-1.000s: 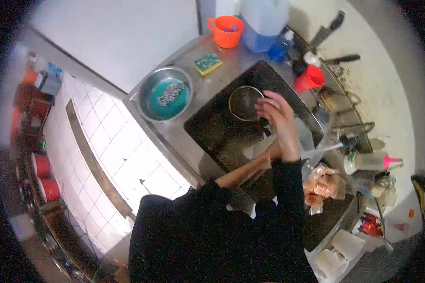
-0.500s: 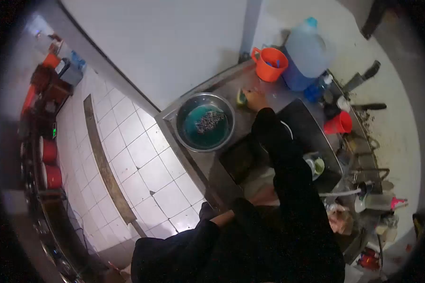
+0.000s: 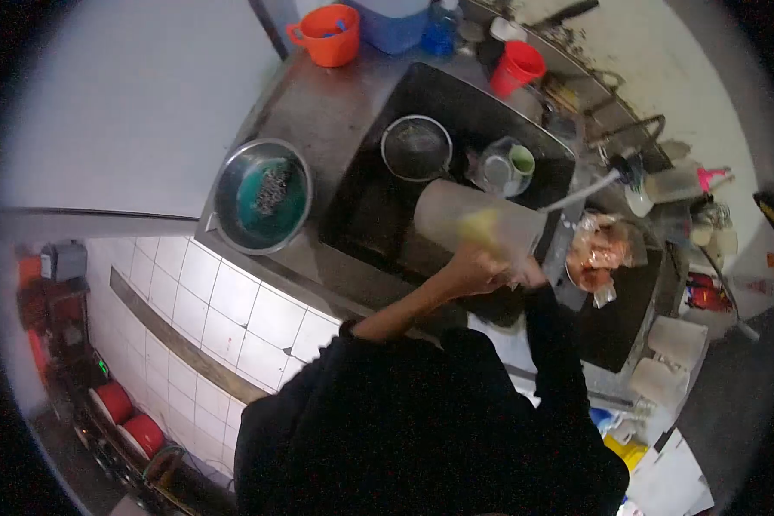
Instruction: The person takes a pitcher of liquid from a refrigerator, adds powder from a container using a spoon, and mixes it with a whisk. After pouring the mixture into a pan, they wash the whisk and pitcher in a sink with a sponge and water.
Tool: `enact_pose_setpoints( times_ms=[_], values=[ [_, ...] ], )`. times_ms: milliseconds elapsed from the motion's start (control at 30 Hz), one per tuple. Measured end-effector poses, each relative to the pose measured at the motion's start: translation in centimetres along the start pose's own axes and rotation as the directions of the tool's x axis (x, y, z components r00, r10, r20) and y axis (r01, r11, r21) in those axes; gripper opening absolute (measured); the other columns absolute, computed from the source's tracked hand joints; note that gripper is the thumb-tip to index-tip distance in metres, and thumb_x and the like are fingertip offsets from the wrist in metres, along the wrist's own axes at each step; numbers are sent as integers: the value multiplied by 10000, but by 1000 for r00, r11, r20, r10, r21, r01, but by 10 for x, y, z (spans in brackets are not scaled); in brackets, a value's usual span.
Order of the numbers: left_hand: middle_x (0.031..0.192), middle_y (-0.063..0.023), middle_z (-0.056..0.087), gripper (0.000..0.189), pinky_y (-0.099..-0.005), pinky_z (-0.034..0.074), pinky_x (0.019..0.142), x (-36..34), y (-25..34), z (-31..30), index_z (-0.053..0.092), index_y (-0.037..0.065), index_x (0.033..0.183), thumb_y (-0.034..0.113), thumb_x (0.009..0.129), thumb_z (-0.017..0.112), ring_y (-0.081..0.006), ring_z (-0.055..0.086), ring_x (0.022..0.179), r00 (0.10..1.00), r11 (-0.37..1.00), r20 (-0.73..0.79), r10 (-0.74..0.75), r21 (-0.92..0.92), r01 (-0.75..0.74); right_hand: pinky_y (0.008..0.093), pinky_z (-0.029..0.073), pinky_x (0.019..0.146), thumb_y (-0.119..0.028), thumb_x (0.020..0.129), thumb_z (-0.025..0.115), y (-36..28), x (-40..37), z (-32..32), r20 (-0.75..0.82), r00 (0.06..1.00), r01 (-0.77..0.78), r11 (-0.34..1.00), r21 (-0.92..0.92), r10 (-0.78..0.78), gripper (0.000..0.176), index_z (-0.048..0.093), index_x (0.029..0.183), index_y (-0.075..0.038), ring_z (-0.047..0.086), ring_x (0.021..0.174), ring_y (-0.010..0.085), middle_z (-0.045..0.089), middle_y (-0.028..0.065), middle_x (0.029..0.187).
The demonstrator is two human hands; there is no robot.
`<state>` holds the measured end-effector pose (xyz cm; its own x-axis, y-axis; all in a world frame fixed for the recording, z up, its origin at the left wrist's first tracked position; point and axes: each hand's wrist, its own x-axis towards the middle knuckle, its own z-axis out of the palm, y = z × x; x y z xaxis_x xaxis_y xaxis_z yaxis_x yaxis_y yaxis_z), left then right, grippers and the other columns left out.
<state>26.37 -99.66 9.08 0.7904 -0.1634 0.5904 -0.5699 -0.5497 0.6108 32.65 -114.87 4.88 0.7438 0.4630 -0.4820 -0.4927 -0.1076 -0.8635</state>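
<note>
My left hand (image 3: 471,268): it is sitting at the end of my bare forearm, above the near edge of the sink, and its grip is holding the lower side of the plastic jug.
My right hand (image 3: 529,275): it is coming out of the black sleeve, just beside the left hand and against the same jug. The fingers are mostly hidden, so I cannot tell its grip.
Plastic jug (image 3: 451,211): cloudy, it is lying on its side in the air above the sink.
Sponge (image 3: 482,228): it is showing as a yellow blur on the jug wall. I cannot tell which hand is pressing it.
Sink (image 3: 365,215): dark, it is sitting in the steel bench (image 3: 318,112).
Steel bowl (image 3: 262,196): it is standing on the bench left of the sink, holding teal water with dark bits.
Sieve (image 3: 416,148): round, it is lying in the far part of the sink.
Green cup (image 3: 522,160): it is resting in a glass bowl (image 3: 494,172) just beside the sieve.
Red cup (image 3: 518,67) and orange mug (image 3: 327,34): they are standing well apart at the far edge of the bench.
</note>
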Motion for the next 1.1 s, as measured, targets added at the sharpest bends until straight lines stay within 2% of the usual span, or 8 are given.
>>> enact_pose_setpoints(
  times_ms=[167,300,500,633,700,800,900,1100],
  values=[
    [517,-49,491,187,-329,404,473,6,-5,13,521,114,647,295,648,565,-228,506,478,965,983,192,180,-3,-183,232,397,691,-334,784,431,28,11,6,155,981,-134,987,88,120,452,381,1058,21,457,847,126,449,81,988],
    [495,-39,481,177,-335,408,473,4,-25,-5,499,116,620,281,631,564,-220,514,475,989,997,130,70,-24,-68,234,386,722,-325,791,418,24,9,-5,276,939,-224,973,47,203,452,355,1082,16,435,889,129,426,86,1016],
    [508,-40,505,105,-390,411,522,-15,12,38,478,139,612,202,605,562,-220,524,480,913,988,382,142,-105,-110,236,378,740,-313,793,411,28,9,1,311,934,-188,982,2,178,441,351,1087,11,426,901,133,423,86,1015],
    [551,-44,523,112,-387,405,572,-17,-29,10,492,143,653,209,609,570,-219,530,521,944,976,246,219,-77,-206,237,374,749,-305,794,408,23,16,2,345,926,-139,989,-57,150,431,353,1086,7,423,902,135,426,85,1009],
    [578,-43,527,143,-360,393,595,-19,-40,-7,505,140,680,234,605,583,-209,530,555,918,985,364,-158,116,124,238,372,754,-301,794,407,20,24,4,363,924,-91,991,-95,120,426,355,1086,6,421,903,136,427,84,1006],
    [571,-49,521,185,-337,392,552,-23,-30,23,517,120,654,276,598,599,-224,518,539,967,889,151,-205,-385,249,239,369,760,-295,795,405,22,42,14,387,922,60,983,-173,12,419,356,1085,3,419,904,138,429,83,1002],
    [545,-78,503,248,-342,391,493,16,-24,-18,522,100,613,334,610,602,-249,503,505,991,994,94,94,56,-99,240,366,767,-289,795,402,28,54,19,438,896,215,935,-283,-73,412,358,1085,0,417,904,140,430,83,998],
    [464,-104,444,325,-280,333,391,39,-53,-67,509,-2,582,286,597,660,-126,389,393,921,915,87,-379,-110,387,241,361,778,-279,796,399,-6,48,24,619,785,347,845,-407,-24,401,360,1084,-4,414,906,143,433,81,990]
  ],
)
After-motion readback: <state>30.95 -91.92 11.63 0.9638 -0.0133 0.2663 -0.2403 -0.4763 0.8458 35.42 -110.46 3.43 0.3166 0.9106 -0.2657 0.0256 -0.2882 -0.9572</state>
